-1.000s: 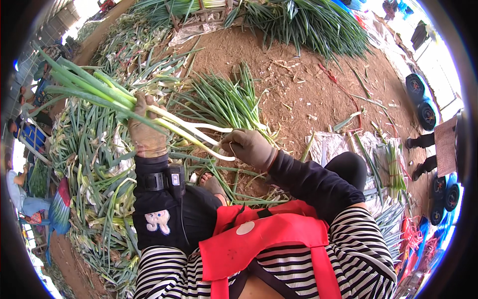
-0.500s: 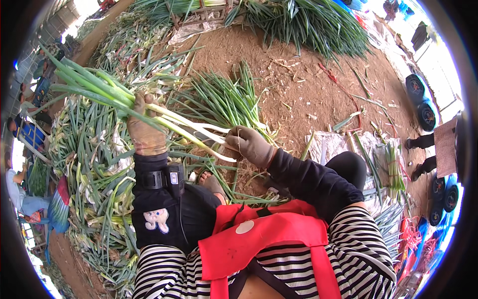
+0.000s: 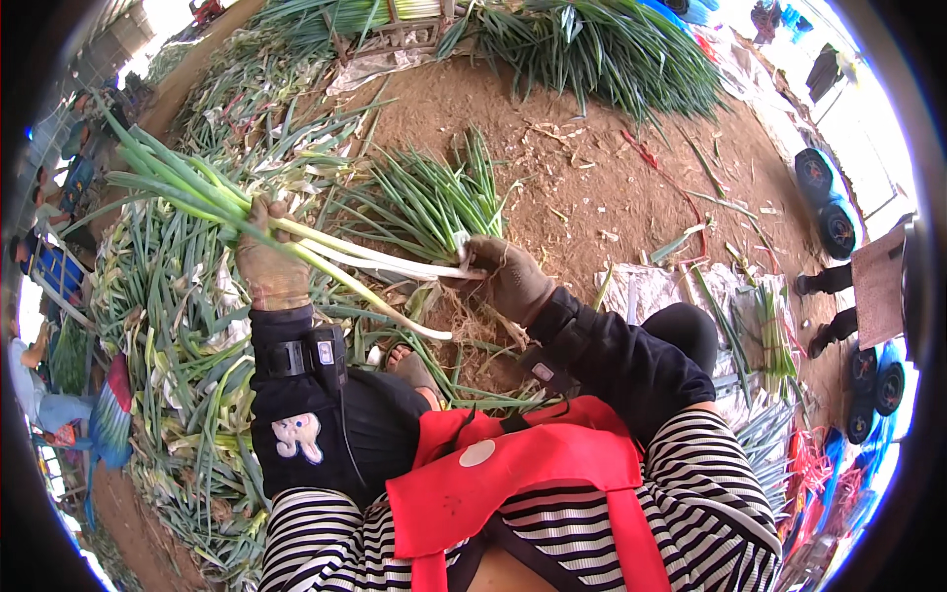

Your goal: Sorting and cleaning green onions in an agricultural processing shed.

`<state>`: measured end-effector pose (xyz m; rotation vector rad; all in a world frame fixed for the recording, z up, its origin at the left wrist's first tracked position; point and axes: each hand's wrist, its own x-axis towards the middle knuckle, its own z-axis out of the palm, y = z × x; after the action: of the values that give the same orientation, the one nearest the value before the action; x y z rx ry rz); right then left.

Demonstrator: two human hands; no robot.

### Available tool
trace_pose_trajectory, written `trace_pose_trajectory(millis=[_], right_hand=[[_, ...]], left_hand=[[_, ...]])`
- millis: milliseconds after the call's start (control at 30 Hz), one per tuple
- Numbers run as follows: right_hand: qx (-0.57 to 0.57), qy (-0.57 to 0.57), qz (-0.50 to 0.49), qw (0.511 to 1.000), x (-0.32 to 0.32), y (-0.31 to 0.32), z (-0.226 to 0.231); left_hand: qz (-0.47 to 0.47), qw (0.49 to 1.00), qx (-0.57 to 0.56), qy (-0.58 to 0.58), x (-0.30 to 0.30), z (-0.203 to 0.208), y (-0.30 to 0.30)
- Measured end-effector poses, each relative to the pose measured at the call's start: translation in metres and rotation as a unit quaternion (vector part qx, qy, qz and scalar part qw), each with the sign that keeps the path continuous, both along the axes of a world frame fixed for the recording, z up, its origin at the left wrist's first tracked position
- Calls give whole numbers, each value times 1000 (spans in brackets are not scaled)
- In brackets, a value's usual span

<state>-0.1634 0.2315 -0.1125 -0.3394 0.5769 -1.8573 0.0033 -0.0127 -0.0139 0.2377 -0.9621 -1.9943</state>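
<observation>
A few spring onions (image 3: 182, 187) are held at mid-stalk by my gloved left hand (image 3: 270, 259); their green leaves spread to the upper left and their white ends stretch right. My gloved right hand (image 3: 511, 280) pinches the root end of one white stalk, fingers closed on it. Another stalk, just below, ends free with its tip apart from the right hand. Brownish root strands (image 3: 488, 324) show under the right hand. Behind it, a pile of spring onions (image 3: 439, 202) lies on the soil, leaves pointing away from me.
Discarded leaves (image 3: 187, 326) are heaped thickly at my left. A large bundle of green onions (image 3: 602, 54) lies at the far side. On the right are a pale sheet (image 3: 646, 286) with a tied bunch (image 3: 774, 340), red string (image 3: 705, 232) and a standing person's legs (image 3: 834, 281). Other people sit at far left.
My right hand has shifted slightly right and up, turning so its pinching fingers show on a stalk's root end. The lower stalk has come apart from it. My left hand moved slightly left.
</observation>
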Motion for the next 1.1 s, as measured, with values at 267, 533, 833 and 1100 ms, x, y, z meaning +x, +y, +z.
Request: trace_pose_trajectory(millis=[267, 533, 833, 1100], right_hand=[[-79, -32, 93, 992, -33, 22, -31], [479, 734, 62, 478, -59, 37, -43], [123, 819, -73, 556, -14, -7, 59], [109, 556, 136, 813, -5, -3, 37]], left_hand=[[170, 984, 52, -18, 26, -18, -61], [217, 964, 154, 3, 41, -24, -73], [75, 991, 111, -8, -2, -43, -43], [-13, 986, 160, -36, -26, -9, 5]])
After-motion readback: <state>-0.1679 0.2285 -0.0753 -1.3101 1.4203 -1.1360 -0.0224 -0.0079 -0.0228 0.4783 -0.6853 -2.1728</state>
